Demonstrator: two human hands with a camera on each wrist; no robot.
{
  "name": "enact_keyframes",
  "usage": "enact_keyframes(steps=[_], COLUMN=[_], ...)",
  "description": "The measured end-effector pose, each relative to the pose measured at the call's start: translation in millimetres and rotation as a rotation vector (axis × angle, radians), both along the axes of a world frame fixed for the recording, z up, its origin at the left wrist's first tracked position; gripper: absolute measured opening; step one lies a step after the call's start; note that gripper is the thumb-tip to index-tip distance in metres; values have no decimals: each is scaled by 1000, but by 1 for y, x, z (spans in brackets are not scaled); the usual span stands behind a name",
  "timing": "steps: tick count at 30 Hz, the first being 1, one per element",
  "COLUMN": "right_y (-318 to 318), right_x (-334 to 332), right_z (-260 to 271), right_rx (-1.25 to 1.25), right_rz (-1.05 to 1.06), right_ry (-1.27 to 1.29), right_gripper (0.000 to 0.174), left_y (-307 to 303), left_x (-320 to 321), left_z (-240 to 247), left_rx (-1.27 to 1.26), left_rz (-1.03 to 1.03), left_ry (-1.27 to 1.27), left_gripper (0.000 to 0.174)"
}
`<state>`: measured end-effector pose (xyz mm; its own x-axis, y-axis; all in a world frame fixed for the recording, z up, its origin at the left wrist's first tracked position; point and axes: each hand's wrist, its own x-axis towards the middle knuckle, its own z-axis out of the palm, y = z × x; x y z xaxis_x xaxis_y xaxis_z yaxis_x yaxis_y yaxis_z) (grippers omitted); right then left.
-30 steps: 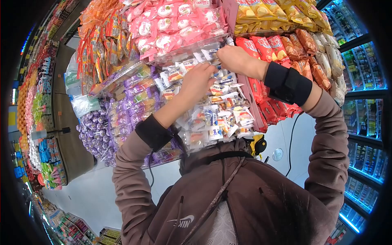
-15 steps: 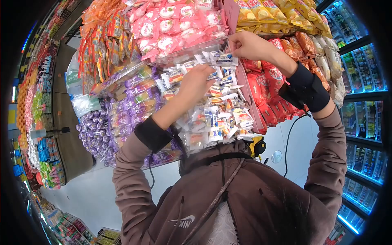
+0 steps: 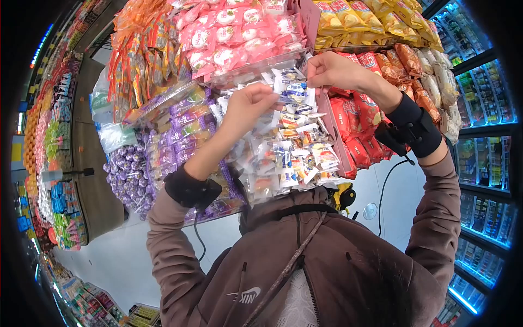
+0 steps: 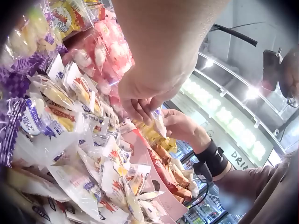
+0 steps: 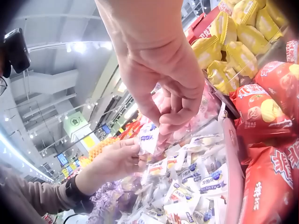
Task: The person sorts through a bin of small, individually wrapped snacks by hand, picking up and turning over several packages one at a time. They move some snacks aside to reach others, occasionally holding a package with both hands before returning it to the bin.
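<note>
Since the earlier frame, the left hand (image 3: 245, 107) has shifted outward and the right hand (image 3: 339, 72) slightly toward the body. Beneath them spread the loose white packets (image 3: 305, 162), with pink bags (image 3: 226, 34) beyond and red bags (image 3: 357, 111) to the right. Both hands are closed in pinches on one small white packet (image 5: 148, 138), raised above the pile, the left at one edge, the right opposite. It thus lies directly between the two sets of fingertips, neither hand clearly nearer; its long axis cannot be told.
</note>
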<state>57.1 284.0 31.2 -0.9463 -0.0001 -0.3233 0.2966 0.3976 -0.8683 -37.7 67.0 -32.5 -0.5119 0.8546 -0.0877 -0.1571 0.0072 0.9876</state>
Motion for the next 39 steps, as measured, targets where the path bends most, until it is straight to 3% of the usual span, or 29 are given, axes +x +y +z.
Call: enact_keyframes(steps=[4, 10, 13, 16, 20, 24, 30, 31, 33, 37, 39], right_y=[-1, 14, 11, 5, -9, -9, -6, -4, 0, -9, -13], right_x=[-3, -9, -7, -8, -11, -11, -12, -12, -14, -12, -13], right_z=[6, -10, -23, -39, -43, -60, -42, -44, -46, -45, -48], right_rx=[35, 492, 591, 667, 735, 773, 722, 787, 916, 1080, 1133], right_rz=[35, 30, 140, 154, 169, 239, 231, 228, 220, 266, 295], right_ry=[72, 378, 310, 379, 289, 389, 254, 287, 350, 273, 265], right_gripper=[14, 11, 8, 8, 6, 6, 7, 7, 9, 11, 12], left_y=[1, -7, -14, -19, -21, -19, -1, 3, 12, 26, 30], left_x=[-4, -25, -30, -32, -32, -25, 0, 5, 10, 6, 5], left_z=[4, -2, -6, -10, -16, -10, -2, 2, -4, -23, -25], left_rx=[-21, -87, -126, -142, -142, -149, -146, -231, -167, -96, -103], left_rz=[35, 87, 125, 129, 122, 118, 27, -6, -23, -64, -91], left_ry=[26, 216, 222, 206, 210, 313, 922, 967, 1074, 1287, 1278], left_gripper=[13, 18, 20, 20, 19, 17, 17, 20, 19, 21, 21])
